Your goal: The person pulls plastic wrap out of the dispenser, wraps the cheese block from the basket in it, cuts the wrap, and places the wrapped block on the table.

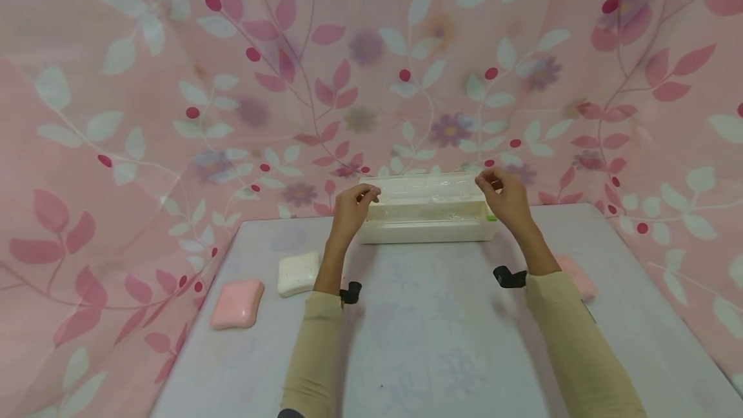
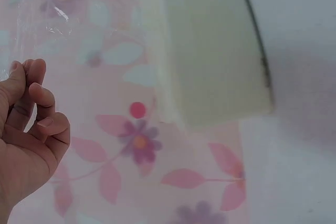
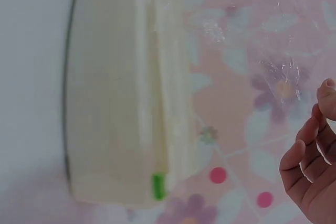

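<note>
Head view: at the far edge of the table [image 1: 418,328], against the flowered cloth [image 1: 325,82], a long cream box [image 1: 426,233], long side toward the body, probably so placed to lie within even reach of both arms. At its left end the left hand [image 1: 351,210], at its right end the right hand [image 1: 507,199], each with thumb and fingertips together, apparently on clear film [image 1: 441,185]. Between the two, the sheet spread across the upper part of the box, seemingly held near its corners for even tension and against bunching. To the left, a pink block [image 1: 237,304] and a white block [image 1: 298,274]; partly hidden by the right sleeve [image 1: 580,347], a second pink block [image 1: 576,276]; all well apart from the box, perhaps to leave room for working.

Left wrist view: thumb and fingertips pinched together on the film's edge, other fingers loosely curled, such thin material likely needing only a light tip grip. Blurred box end near, apart from the hand.

Right wrist view: thumb and fingertips close together beside the glossy film; clamped on it, judging by the head view, though exact contact impossible to tell here. On the box, a small green piece [image 3: 158,186], clear of the fingers.
</note>
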`<move>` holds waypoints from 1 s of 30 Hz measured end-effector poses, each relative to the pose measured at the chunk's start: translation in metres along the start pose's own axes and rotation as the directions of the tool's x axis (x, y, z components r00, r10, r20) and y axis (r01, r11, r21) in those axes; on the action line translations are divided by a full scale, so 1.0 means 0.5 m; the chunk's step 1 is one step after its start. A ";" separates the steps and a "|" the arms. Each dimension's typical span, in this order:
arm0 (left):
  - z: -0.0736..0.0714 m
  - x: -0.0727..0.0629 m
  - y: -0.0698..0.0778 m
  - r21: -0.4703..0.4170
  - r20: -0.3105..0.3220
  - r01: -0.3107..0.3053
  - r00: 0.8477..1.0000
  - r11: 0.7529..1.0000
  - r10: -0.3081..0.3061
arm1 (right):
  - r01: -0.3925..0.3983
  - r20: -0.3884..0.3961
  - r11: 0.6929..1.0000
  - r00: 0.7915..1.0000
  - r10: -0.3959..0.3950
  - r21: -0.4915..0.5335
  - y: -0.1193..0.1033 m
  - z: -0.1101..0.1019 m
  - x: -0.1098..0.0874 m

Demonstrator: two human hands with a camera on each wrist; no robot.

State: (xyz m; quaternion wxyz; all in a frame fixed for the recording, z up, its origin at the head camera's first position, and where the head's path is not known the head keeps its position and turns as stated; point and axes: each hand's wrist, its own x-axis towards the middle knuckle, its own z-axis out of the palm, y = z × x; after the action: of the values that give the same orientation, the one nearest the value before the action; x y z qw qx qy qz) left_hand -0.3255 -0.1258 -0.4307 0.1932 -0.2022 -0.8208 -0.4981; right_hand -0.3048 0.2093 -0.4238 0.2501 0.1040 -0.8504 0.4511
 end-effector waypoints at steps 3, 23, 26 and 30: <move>-0.016 0.008 0.034 -0.007 -0.024 -0.038 0.999 0.999 0.038 | -0.011 -0.008 1.000 1.000 0.012 0.018 -0.032 -0.018 0.010; -0.111 0.031 0.259 0.013 -0.204 -0.324 0.925 0.946 0.320 | 0.160 -0.272 0.986 0.952 -0.143 0.041 -0.217 -0.130 0.050; -0.124 0.039 0.284 0.021 -0.239 -0.375 0.898 0.927 0.369 | 0.200 -0.308 0.979 0.935 -0.177 0.045 -0.238 -0.140 0.059; -0.138 0.049 0.310 0.036 -0.259 -0.433 0.866 0.901 0.427 | 0.246 -0.344 0.968 0.915 -0.213 0.054 -0.266 -0.157 0.072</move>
State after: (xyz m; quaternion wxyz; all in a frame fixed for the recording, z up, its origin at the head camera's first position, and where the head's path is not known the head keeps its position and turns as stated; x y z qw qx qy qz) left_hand -0.2571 -0.1189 -0.2738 0.4030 -0.3146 -0.7167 -0.4743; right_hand -0.2559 0.1993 -0.2735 0.4371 0.1365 -0.7545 0.4701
